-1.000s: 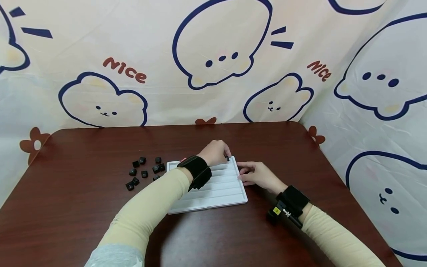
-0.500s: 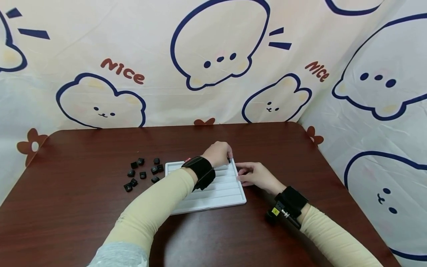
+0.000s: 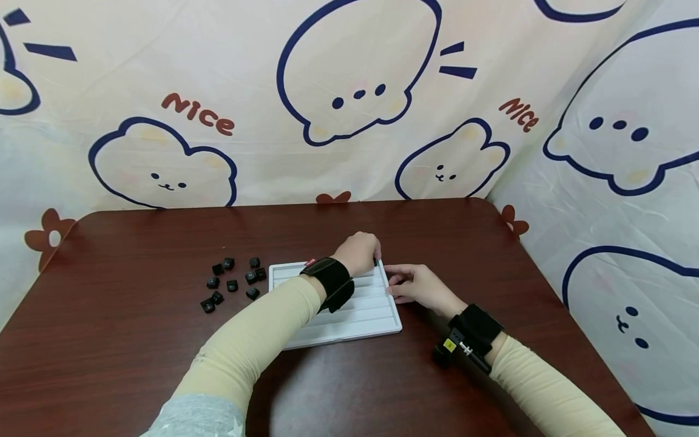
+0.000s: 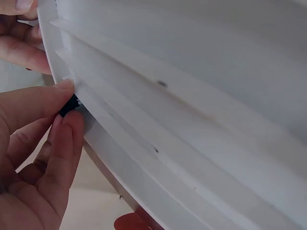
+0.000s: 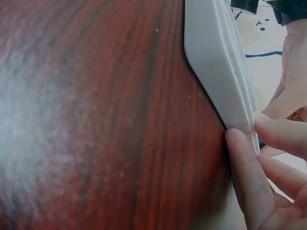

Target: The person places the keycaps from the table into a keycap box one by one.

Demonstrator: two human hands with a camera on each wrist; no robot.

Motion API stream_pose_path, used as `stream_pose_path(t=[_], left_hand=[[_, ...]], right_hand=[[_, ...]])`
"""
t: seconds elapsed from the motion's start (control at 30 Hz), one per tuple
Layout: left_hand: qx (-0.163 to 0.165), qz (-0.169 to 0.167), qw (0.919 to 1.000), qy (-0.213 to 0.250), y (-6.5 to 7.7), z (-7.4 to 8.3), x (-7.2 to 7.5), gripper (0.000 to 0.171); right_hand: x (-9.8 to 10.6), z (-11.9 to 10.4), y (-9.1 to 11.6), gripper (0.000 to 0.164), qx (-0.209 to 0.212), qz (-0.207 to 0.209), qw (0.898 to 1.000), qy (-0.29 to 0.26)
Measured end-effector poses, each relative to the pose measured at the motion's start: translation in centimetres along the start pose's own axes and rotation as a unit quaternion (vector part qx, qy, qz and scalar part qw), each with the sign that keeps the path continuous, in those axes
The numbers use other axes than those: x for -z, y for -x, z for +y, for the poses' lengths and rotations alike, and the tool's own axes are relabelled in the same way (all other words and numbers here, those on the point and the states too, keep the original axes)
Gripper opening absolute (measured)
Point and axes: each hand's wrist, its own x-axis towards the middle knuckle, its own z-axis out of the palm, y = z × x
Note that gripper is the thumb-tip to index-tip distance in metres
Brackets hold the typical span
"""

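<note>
Just by the tray edge (image 4: 49, 40), left hand (image 3: 357, 252) pinches a black piece (image 4: 69, 106).

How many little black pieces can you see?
11: ten loose pieces on the table left of the tray, one piece pinched in the left hand; the left arm may hide more.

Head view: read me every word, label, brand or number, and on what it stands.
"Nice", in red-brown, on the wall cloth, left.
"Nice" again on the cloth, right.
Red patch at the left wristband: too small to read.
Yellow label on the right wristband: too small.
Black cubes: any marks too small to read.
</note>
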Motion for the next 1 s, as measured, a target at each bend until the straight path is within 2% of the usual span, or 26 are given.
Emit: stream_pose_path(t=[0.33,1.0], left_hand=[[-0.006,0.005,0.9999,-0.006,-0.03,-0.15,-0.06,0.010],[0.000,0.005,1.0000,0.005,0.02,-0.19,-0.16,0.014]], right_hand=[[0.01,-0.12,0.05,0.053,-0.003,0.002,1.000,0.001],[-0.06,-0.02,-0.13,0.054,-0.009,0.004,1.000,0.001]])
